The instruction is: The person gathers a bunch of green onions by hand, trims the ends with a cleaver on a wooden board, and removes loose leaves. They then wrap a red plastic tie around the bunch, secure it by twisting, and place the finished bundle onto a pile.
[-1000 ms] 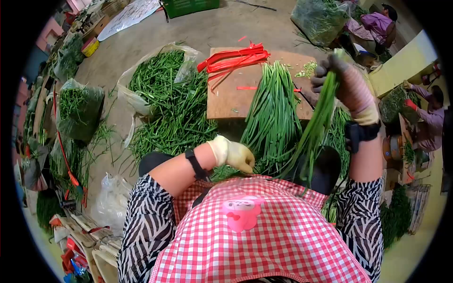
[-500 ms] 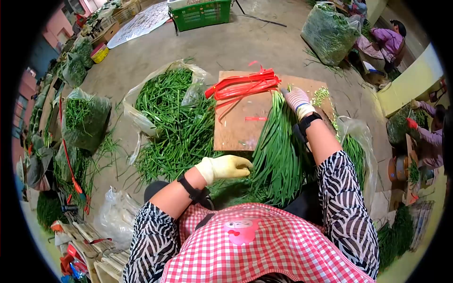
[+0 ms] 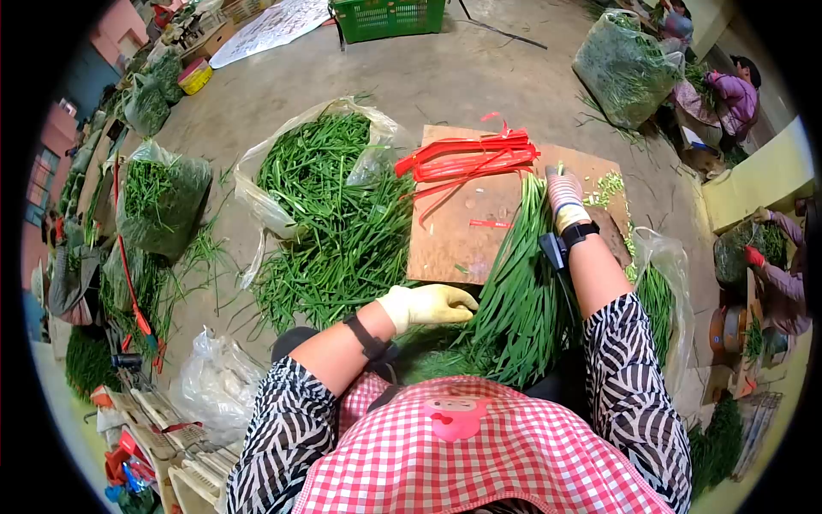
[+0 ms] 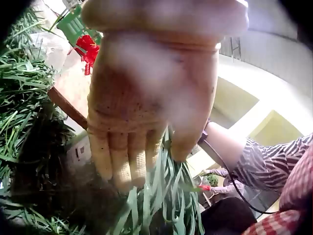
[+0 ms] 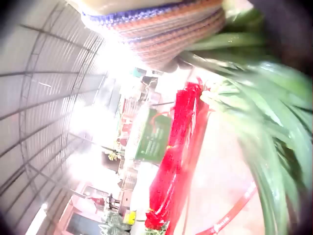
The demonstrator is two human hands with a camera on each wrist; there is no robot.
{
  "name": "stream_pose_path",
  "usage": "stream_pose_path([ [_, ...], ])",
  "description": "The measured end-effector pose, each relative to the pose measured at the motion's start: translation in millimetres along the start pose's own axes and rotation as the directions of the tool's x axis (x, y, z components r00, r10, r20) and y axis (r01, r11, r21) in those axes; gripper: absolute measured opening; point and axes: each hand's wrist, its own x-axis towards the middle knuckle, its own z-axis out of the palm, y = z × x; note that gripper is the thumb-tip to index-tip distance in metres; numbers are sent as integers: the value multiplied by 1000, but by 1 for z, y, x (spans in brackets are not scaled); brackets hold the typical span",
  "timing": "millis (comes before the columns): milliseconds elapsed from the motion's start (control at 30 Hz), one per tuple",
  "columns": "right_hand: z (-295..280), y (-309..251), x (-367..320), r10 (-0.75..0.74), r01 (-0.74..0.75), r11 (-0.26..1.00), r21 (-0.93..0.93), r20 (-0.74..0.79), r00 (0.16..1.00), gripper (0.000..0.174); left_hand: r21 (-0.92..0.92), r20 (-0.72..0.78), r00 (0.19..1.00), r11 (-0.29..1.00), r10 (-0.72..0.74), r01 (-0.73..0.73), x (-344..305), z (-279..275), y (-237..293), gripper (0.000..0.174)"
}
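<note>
A bundle of long green stalks (image 3: 524, 300) lies over the right part of a wooden board (image 3: 454, 248), its leaves hanging off the front edge. My gloved right hand (image 3: 565, 193) is at the bundle's pale upper end; its fingers are mostly hidden in the head view and out of clear sight in the right wrist view. My left hand (image 3: 432, 305), in a cream glove, stays beside the hanging leaves with relaxed, nearly straight fingers and holds nothing. Red ties (image 3: 475, 158) lie across the board's back, also seen in the right wrist view (image 5: 178, 142).
An open bag of loose green stalks (image 3: 330, 171) stands left of the board, with a heap spilling forward. Another bag (image 3: 672, 300) is at the right. Chopped bits (image 3: 610, 187) lie on the board. A green crate (image 3: 390, 17) and seated people (image 3: 735, 98) are farther off.
My right hand came down from the raised position at the right, with its stalks, to the bundle on the board. My left hand moved slightly forward, and its fingers look straighter.
</note>
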Motion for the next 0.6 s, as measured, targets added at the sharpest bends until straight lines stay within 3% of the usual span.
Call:
stream_pose_path([
  [67,0,-7,-14,-29,27,998,-59,-28,999,57,-16,28,1000,1000,-11,11,2,0,2,48],
  [100,5,-5,-18,-129,126,991,-35,-128,983,64,-9,17,1000,1000,-3,4,3,3,0,48],
  [167,5,-8,-27,-229,185,961,-207,-218,949,75,13,3,1000,1000,23,-23,6,7,-5,48],
  [200,0,-13,-32,-218,174,956,-237,-174,960,85,3,-2,998,998,63,-63,5,7,-1,48],
  [233,-6,-17,-37,-203,171,957,-236,-117,972,87,2,17,1000,1000,-9,9,3,7,2,47],
  [300,-9,-19,-38,-244,213,944,-252,-99,965,85,-34,21,1000,999,8,-7,4,8,2,47],
  [400,-13,-21,-34,-212,205,954,-218,-11,977,95,-90,31,995,991,-93,95,-6,-1,19,46],
  [433,-16,-22,-31,-203,200,961,-190,7,979,98,-5,-113,989,995,98,-99,0,2,-1,42],
  [500,-32,-24,-30,-189,191,980,-49,40,981,101,-264,-258,966,964,-35,-35,-9,-18,27,35],
  [567,-63,-29,-49,-195,194,977,93,3,981,93,-611,-436,883,777,-171,-151,-2,-47,33,28],
  [600,-67,-24,-50,-233,233,963,134,-21,972,89,-484,-539,831,859,-141,-168,5,-73,33,27],
])
